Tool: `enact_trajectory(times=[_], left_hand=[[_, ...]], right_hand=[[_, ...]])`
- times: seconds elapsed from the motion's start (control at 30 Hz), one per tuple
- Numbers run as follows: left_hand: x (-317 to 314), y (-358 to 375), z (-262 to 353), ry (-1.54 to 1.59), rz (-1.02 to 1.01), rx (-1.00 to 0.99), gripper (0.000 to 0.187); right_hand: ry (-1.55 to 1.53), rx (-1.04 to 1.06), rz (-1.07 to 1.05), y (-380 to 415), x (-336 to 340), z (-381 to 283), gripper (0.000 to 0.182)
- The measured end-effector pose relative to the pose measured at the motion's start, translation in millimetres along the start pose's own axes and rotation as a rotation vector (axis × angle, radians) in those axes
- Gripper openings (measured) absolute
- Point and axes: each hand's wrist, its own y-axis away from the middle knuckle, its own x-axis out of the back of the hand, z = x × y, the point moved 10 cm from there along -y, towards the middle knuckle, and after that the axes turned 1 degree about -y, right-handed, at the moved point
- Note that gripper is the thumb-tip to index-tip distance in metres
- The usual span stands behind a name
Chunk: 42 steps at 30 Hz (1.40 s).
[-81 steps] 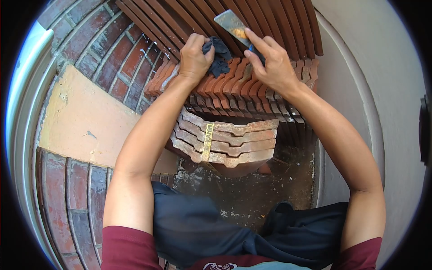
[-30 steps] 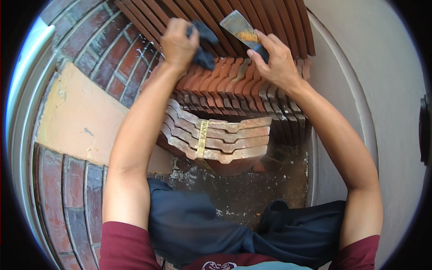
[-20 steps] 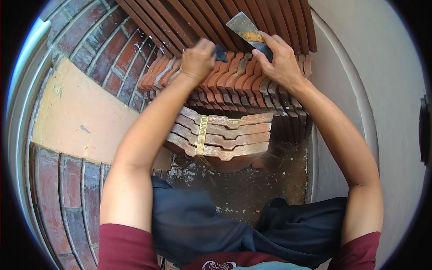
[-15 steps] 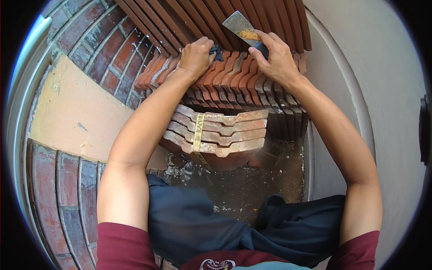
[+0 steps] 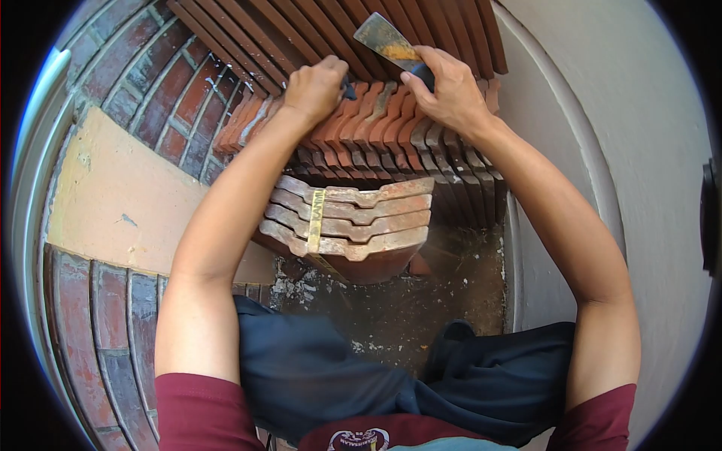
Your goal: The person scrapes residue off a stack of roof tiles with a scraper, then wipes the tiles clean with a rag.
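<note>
A scraper [image 5: 386, 41] with a wide, stained metal blade and a dark handle is held in my right hand [image 5: 451, 89], its blade pointing up and left. My left hand [image 5: 314, 86] is closed round a dark cloth-like piece [image 5: 348, 89], mostly hidden by the fingers. Both hands are over a row of orange-red clay tiles [image 5: 361, 124] standing on edge. Nearer to me, a small bundle of stacked tiles [image 5: 387, 213] is bound with yellow printed tape [image 5: 316, 218].
Long brown ribbed pieces [image 5: 301, 34] stand behind the tile row. A brick wall [image 5: 162, 90] with a beige panel [image 5: 124, 192] is on the left, a smooth grey wall [image 5: 560, 113] on the right. Dusty floor [image 5: 459, 293] with white flecks lies before my legs.
The whole view has shifted slightly, with tiles and hands now a little further left. My left hand has turned slightly, and less of the dark piece shows. The scraper remains in my right hand.
</note>
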Motion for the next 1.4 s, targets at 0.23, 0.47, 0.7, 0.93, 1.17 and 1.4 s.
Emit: enact_trajectory(times=[0.23, 0.47, 0.7, 0.93, 1.17, 1.4], left_hand=[[12, 6, -18, 0.190, 0.008, 0.040, 0.018], [8, 23, 10, 0.168, -0.003, -0.099, 0.022], [-3, 11, -9, 0.240, -0.342, -0.102, 0.031], [18, 22, -26, 0.295, -0.111, 0.012, 0.025], [14, 22, -26, 0.334, 0.049, 0.075, 0.031], [11, 19, -27, 0.432, 0.035, -0.026, 0.036]], right_hand=[[0.018, -0.072, -0.020, -2, 14, 7, 0.035], [0.009, -0.079, -0.022, 1, 16, 17, 0.033], [0.143, -0.048, -0.353, 6, -28, 10, 0.035], [0.324, 0.068, -0.546, 19, -56, -21, 0.050], [0.396, 0.057, -0.562, 20, -67, -40, 0.056], [0.416, 0.081, -0.554, 17, -80, -35, 0.038]])
